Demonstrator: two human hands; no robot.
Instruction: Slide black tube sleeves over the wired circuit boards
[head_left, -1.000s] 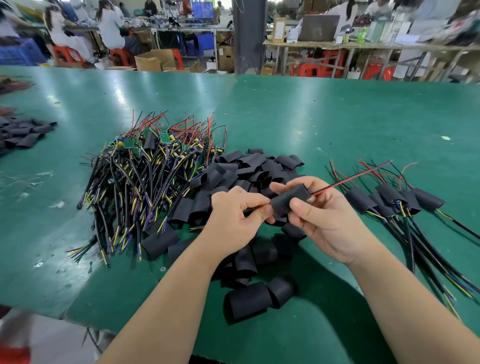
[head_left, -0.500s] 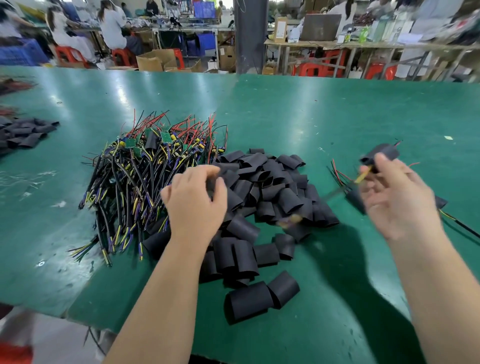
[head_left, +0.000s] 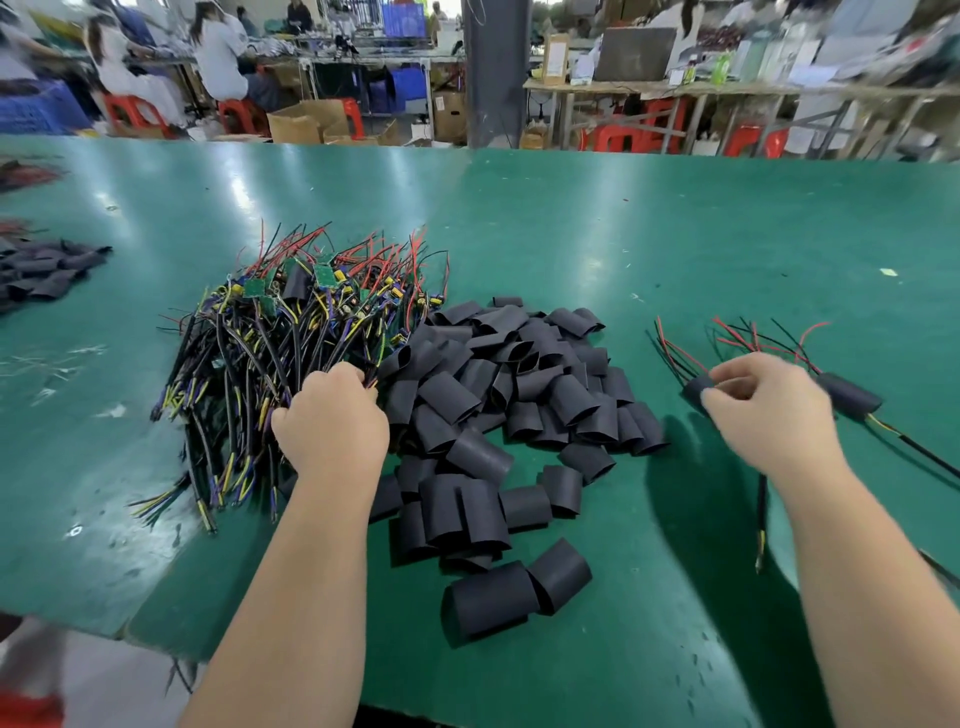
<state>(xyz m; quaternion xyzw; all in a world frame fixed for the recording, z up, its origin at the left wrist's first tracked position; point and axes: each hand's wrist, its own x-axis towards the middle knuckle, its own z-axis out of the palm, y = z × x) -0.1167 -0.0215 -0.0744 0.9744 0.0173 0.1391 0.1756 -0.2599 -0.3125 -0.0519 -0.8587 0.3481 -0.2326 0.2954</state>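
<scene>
Both hands have parted since a second ago, when they worked one sleeve between them above the middle heap. Seen from the head camera, the left hand (head_left: 332, 415) has crossed to the tangle of wired circuit boards (head_left: 291, 338) on the left half of the green worktop (head_left: 623, 234). Its fingers are curled down among the cables, and whether they have closed on one cannot be told. The right hand (head_left: 769, 410) has swung out toward the worktop's right side. Its fingers are curled round a sleeved board (head_left: 696, 387), which it holds just beside the finished pieces (head_left: 852, 397), and the board's cable (head_left: 761, 509) trails blurred below the wrist. Loose black tube sleeves (head_left: 509, 384) lie heaped mid-worktop between the two hands.

The step in hand appears to be the changeover: set down one finished piece, fetch the next bare board. The pick will likely go best if a single cable is drawn out lengthwise, so neighbouring wires do not come with it. The finished piece is best laid parallel to the others, red leads pointing toward the far edge.
</scene>
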